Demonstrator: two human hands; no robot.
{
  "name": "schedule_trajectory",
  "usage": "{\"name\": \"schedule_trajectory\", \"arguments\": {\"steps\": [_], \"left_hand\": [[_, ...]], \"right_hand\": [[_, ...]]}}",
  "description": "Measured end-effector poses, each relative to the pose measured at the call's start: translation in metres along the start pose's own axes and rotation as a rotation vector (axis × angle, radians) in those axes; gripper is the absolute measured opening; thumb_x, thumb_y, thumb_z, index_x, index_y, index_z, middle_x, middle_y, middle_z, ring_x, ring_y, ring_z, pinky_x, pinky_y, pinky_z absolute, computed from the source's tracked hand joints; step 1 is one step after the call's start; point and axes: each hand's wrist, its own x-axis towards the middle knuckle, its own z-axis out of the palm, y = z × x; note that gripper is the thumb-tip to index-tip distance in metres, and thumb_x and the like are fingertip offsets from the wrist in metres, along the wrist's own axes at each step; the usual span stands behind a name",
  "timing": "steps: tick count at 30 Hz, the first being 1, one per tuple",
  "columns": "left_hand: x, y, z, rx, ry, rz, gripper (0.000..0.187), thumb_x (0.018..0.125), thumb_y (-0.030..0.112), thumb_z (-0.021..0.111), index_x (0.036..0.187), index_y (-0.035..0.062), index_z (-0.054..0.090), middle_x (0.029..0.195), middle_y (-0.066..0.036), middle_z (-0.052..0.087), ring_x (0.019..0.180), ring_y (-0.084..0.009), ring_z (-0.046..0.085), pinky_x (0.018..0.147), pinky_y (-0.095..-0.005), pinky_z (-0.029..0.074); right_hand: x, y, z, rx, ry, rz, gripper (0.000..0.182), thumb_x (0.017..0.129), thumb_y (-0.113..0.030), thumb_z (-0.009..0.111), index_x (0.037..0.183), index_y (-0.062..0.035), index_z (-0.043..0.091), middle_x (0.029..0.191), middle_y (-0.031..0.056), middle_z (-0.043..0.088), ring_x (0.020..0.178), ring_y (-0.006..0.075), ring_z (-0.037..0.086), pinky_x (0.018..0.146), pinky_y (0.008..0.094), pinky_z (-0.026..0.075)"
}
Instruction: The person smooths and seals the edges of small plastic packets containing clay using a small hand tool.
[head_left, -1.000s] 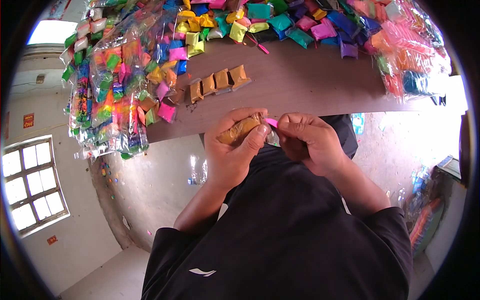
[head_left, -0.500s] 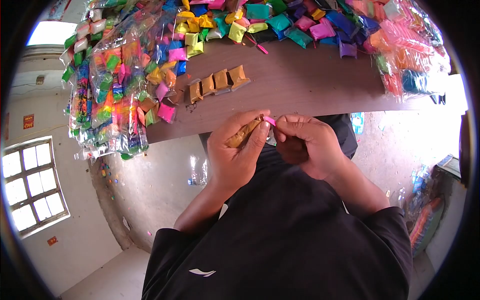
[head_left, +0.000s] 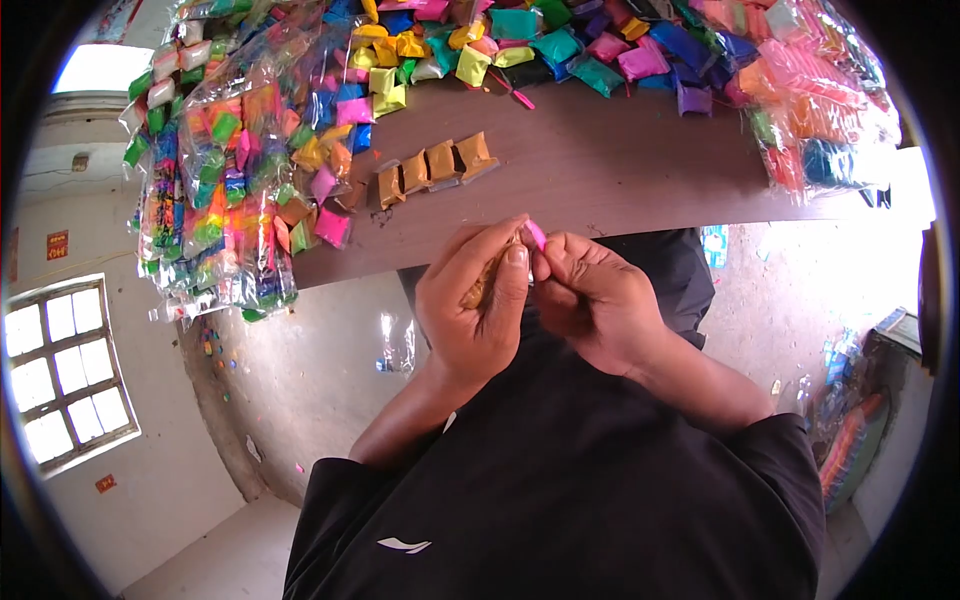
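Note:
My left hand (head_left: pixel 472 300) is closed around a small tan-brown packet (head_left: pixel 480 283), just in front of the table's near edge. My right hand (head_left: pixel 585 300) presses against it from the right, pinching a small pink stick (head_left: pixel 536 236) at the packet's top end. Most of the packet is hidden by my fingers. On the brown table (head_left: pixel 620 160), a little beyond my hands, lies a row of several tan-brown packets (head_left: pixel 435 167).
Piles of small coloured packets (head_left: pixel 560 45) cover the table's far side. Clear bags stuffed with coloured packets hang at the left (head_left: pixel 215 170) and sit at the right (head_left: pixel 825 110). A loose pink stick (head_left: pixel 522 94) lies on the table. Concrete floor shows below.
My hands have drawn closer together and risen slightly toward the table edge. The packet has turned more upright in my left hand and is more covered by fingers.

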Motion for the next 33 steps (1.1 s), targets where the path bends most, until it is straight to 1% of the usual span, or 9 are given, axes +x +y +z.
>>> {"name": "schedule_trajectory", "arguments": {"steps": [2, 5, 7, 9, 13, 16, 25, 27, 33], "left_hand": [[-0.002, -0.001, 0.002, 0.0, 0.016, 0.032, 0.018, 0.096, 0.0, 0.063, 0.112, -0.0076, 0.07, 0.095, -0.017, 0.07, 0.082, -0.0208, 0.07, 0.071, -0.0284, 0.054], [-0.004, 0.011, 0.002, 0.033, -0.008, 0.035, 0.017, 0.099, 0.002, 0.061, 0.111, -0.0075, 0.07, 0.095, -0.014, 0.071, 0.083, -0.0168, 0.069, 0.074, -0.0274, 0.054], [-0.002, 0.022, -0.003, -0.32, 0.02, -0.49, 0.019, 0.103, 0.005, 0.058, 0.113, -0.0066, 0.069, 0.097, -0.008, 0.071, 0.084, -0.0109, 0.066, 0.075, -0.0243, 0.052], [-0.002, 0.015, -0.004, -0.366, 0.012, -0.485, 0.02, 0.104, 0.007, 0.058, 0.113, -0.0064, 0.069, 0.098, -0.006, 0.07, 0.084, -0.0087, 0.063, 0.075, -0.0227, 0.05], [-0.001, 0.012, -0.001, -0.401, 0.018, -0.501, 0.021, 0.105, 0.011, 0.059, 0.114, -0.0057, 0.069, 0.098, -0.004, 0.07, 0.083, -0.0055, 0.061, 0.073, -0.0195, 0.048], [-0.002, 0.011, -0.004, -0.418, 0.0, -0.495, 0.022, 0.105, 0.012, 0.059, 0.114, -0.005, 0.069, 0.097, -0.003, 0.07, 0.083, -0.0051, 0.061, 0.072, -0.0198, 0.048], [-0.001, 0.012, -0.006, -0.465, 0.014, -0.508, 0.022, 0.104, 0.013, 0.06, 0.112, -0.0052, 0.071, 0.09, -0.002, 0.068, 0.072, -0.0039, 0.057, 0.063, -0.0184, 0.044], [-0.001, 0.012, -0.006, -0.454, 0.009, -0.51, 0.023, 0.104, 0.014, 0.061, 0.112, -0.0053, 0.071, 0.089, -0.002, 0.068, 0.072, -0.0039, 0.057, 0.063, -0.0183, 0.044], [-0.001, 0.014, -0.006, -0.463, 0.012, -0.518, 0.023, 0.104, 0.014, 0.061, 0.111, -0.0054, 0.071, 0.089, -0.003, 0.069, 0.071, -0.004, 0.057, 0.062, -0.0179, 0.044]], "right_hand": [[0.001, -0.005, 0.002, -0.022, -0.005, -0.012, 0.021, 0.109, -0.023, 0.049, 0.098, -0.0075, 0.059, 0.069, -0.0042, 0.044, 0.055, 0.0072, 0.034, 0.051, 0.0244, 0.025], [-0.002, -0.009, -0.003, -0.06, -0.002, -0.024, 0.022, 0.109, -0.023, 0.05, 0.096, -0.0077, 0.059, 0.067, -0.0052, 0.043, 0.054, 0.0065, 0.034, 0.051, 0.0244, 0.025], [-0.005, -0.012, -0.005, -0.079, 0.001, -0.026, 0.022, 0.109, -0.023, 0.051, 0.095, -0.0078, 0.06, 0.066, -0.0057, 0.043, 0.054, 0.0061, 0.034, 0.051, 0.0243, 0.025], [-0.01, -0.011, -0.005, -0.252, 0.076, -0.019, 0.025, 0.107, -0.026, 0.054, 0.092, -0.0073, 0.06, 0.064, -0.0052, 0.039, 0.053, 0.0071, 0.03, 0.051, 0.0256, 0.022], [-0.011, -0.015, -0.003, -0.235, 0.106, -0.044, 0.026, 0.108, -0.025, 0.054, 0.091, -0.0064, 0.061, 0.063, -0.0058, 0.04, 0.051, 0.0058, 0.029, 0.05, 0.0251, 0.021], [-0.011, -0.016, -0.003, -0.342, 0.124, -0.057, 0.027, 0.108, -0.024, 0.054, 0.091, -0.0055, 0.061, 0.062, -0.006, 0.041, 0.05, 0.005, 0.029, 0.049, 0.0248, 0.02], [-0.012, -0.018, -0.007, -0.422, 0.103, -0.109, 0.025, 0.107, -0.023, 0.057, 0.091, -0.0046, 0.063, 0.066, -0.0053, 0.046, 0.052, 0.0041, 0.033, 0.05, 0.0233, 0.023], [-0.012, -0.018, -0.007, -0.455, 0.096, -0.104, 0.02, 0.106, -0.017, 0.057, 0.091, -0.0048, 0.064, 0.07, -0.0075, 0.047, 0.06, 0.0028, 0.038, 0.054, 0.0219, 0.028], [-0.014, -0.017, -0.009, -0.491, 0.085, -0.109, 0.022, 0.107, -0.017, 0.057, 0.09, -0.0036, 0.064, 0.072, -0.0071, 0.049, 0.062, 0.0021, 0.039, 0.055, 0.0217, 0.029]]}}
